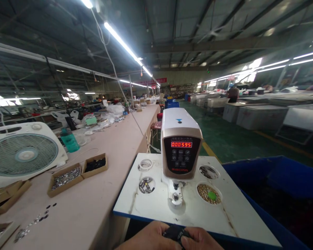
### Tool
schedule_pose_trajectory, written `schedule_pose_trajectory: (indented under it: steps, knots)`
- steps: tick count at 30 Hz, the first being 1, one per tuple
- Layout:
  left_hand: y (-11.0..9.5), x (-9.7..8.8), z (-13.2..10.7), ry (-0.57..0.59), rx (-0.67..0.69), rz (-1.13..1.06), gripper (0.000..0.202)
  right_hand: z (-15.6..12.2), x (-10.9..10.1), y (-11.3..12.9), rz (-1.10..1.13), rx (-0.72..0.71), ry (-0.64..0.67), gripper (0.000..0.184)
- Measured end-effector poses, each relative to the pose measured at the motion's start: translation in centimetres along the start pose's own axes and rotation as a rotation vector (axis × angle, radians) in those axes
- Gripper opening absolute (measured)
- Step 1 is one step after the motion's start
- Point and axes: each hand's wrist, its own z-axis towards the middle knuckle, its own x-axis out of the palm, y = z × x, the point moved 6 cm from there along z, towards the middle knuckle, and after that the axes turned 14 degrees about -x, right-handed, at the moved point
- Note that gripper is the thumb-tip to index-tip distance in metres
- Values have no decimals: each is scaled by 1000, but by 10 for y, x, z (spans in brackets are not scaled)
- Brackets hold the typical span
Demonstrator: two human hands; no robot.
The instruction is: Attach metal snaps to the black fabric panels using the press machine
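Through the head camera I see my 2 hands at the bottom of the view, close together. The left hand (pixel 148 238) and the right hand (pixel 202 240) press in from 2 sides and pinch 1 small dark piece (pixel 176 233). It may be cloth, but I cannot tell its material, because the hands cover most of it. This piece sits between the hands, at the near edge of the white board (pixel 151 211). Its long axis seems to go from side to side across the view, and neither hand is clearly nearer to it. Straight ahead from the piece, up the board, stands the metal foot (pixel 175 197) of the white press machine (pixel 179 119), and its red display (pixel 177 144) shows 000595. Small metal parts (pixel 146 185) and gold studs (pixel 207 194) lie in round hollows in the board. To the left, on the counter (pixel 75 215), I see cardboard trays (pixel 65 180) with silver parts, and to the right there is a blue bin (pixel 284 173).
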Motion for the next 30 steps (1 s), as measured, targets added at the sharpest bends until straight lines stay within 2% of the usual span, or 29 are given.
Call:
schedule_pose_trajectory:
  steps: [5,13,18,22,30]
  knots:
    - [-10,-10,12,-82,-55,-33,32,7,-15,10,-89,49,-194,48]
    - [-57,-33,42,-222,-19,86,29,44,-58,34,-435,36,-268,44]
    - [-74,-43,59,-260,-2,120,31,61,-78,41,-619,67,-294,42]
    - [-81,-52,67,-291,11,157,28,72,-85,47,-760,14,-283,35]
    - [-87,-67,73,-392,6,219,28,82,-91,43,-731,-20,-324,29]
